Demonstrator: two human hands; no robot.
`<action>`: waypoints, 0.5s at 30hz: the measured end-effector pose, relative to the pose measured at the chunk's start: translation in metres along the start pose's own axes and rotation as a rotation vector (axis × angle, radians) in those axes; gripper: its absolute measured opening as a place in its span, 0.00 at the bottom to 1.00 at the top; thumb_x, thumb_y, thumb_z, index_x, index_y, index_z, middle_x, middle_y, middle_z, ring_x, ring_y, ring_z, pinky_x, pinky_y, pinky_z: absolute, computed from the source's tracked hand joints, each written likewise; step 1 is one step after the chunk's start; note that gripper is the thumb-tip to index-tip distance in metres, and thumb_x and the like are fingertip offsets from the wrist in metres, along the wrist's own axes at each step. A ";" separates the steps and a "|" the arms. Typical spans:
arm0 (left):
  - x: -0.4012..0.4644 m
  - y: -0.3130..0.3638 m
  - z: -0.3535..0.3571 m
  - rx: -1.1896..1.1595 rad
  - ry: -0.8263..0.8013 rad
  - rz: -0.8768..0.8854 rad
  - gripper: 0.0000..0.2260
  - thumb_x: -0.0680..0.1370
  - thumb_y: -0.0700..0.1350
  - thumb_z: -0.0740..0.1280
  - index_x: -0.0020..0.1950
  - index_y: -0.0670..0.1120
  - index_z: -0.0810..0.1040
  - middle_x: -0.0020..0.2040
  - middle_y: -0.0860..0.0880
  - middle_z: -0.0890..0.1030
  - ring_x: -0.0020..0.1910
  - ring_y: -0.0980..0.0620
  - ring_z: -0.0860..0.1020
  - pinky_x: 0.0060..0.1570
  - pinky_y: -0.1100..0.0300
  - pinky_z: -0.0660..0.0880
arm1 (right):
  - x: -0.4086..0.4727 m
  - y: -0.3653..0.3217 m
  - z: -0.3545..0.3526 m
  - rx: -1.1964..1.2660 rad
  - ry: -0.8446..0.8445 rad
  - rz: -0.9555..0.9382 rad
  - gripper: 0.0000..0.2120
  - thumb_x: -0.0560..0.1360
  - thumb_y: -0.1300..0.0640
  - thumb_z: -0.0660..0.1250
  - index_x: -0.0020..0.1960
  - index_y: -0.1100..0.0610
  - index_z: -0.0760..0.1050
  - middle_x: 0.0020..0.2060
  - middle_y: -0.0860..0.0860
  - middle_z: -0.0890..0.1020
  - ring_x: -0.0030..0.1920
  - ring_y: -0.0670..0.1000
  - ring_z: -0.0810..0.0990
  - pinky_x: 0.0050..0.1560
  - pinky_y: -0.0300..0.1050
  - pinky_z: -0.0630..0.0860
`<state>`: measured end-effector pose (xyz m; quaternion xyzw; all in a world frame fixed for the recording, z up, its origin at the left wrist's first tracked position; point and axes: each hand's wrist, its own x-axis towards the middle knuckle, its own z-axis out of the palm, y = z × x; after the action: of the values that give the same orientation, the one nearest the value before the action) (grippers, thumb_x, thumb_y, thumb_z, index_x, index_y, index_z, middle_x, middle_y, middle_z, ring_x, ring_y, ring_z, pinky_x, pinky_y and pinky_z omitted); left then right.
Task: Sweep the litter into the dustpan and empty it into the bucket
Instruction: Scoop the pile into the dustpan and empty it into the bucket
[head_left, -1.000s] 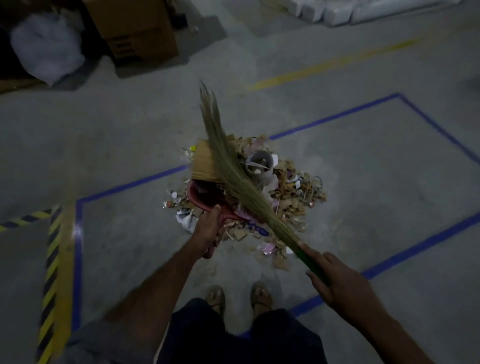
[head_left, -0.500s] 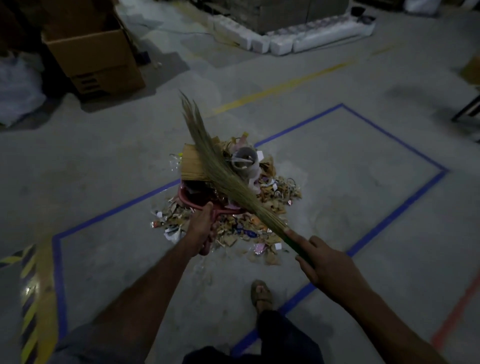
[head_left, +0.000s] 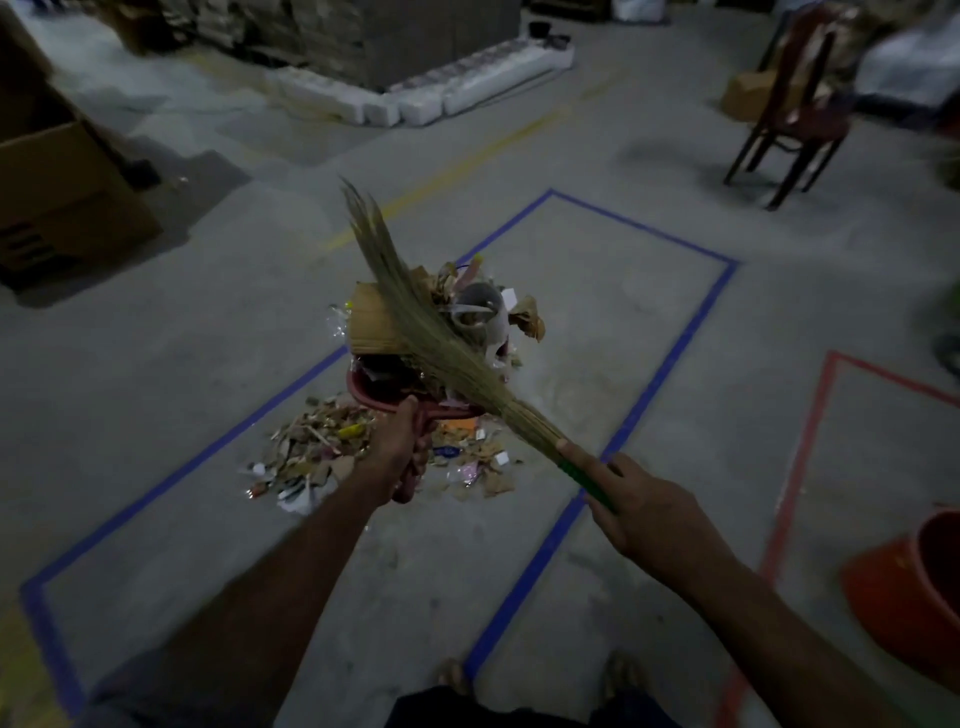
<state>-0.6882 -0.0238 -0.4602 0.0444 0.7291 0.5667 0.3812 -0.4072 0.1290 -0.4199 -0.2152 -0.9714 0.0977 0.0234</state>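
— Fingers of the left hand wrap the loaded dustpan handle, over the remaining litter. Why the broom across it?

— Probably pinning the load; right hand clenches its handle. Bucket waits at the floor's right edge.

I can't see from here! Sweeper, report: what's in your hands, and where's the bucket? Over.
Left hand grips loaded red dustpan; right hand grips broom laid across load. Leftover litter on floor. Orange bucket to right, path bare.
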 end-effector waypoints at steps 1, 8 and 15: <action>-0.005 0.001 0.013 -0.003 -0.007 0.002 0.23 0.84 0.57 0.54 0.36 0.44 0.70 0.26 0.48 0.66 0.21 0.52 0.61 0.26 0.62 0.57 | -0.010 0.009 -0.003 0.002 0.013 0.010 0.36 0.80 0.48 0.64 0.81 0.39 0.48 0.44 0.49 0.72 0.28 0.48 0.71 0.26 0.45 0.75; -0.043 0.000 0.131 0.007 -0.104 0.036 0.23 0.85 0.55 0.53 0.37 0.43 0.71 0.27 0.48 0.66 0.21 0.53 0.60 0.25 0.63 0.57 | -0.096 0.091 -0.028 0.031 0.077 0.102 0.37 0.78 0.49 0.67 0.80 0.39 0.50 0.42 0.48 0.73 0.28 0.46 0.68 0.24 0.40 0.71; -0.075 -0.029 0.296 0.092 -0.256 0.020 0.23 0.84 0.57 0.54 0.44 0.40 0.74 0.26 0.49 0.66 0.21 0.52 0.62 0.25 0.62 0.59 | -0.214 0.207 -0.053 -0.010 0.073 0.261 0.36 0.80 0.47 0.63 0.80 0.39 0.45 0.45 0.47 0.71 0.29 0.46 0.69 0.27 0.38 0.72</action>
<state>-0.4450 0.1630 -0.4668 0.1409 0.6994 0.5260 0.4630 -0.1228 0.2321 -0.4098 -0.3434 -0.9341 0.0870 0.0449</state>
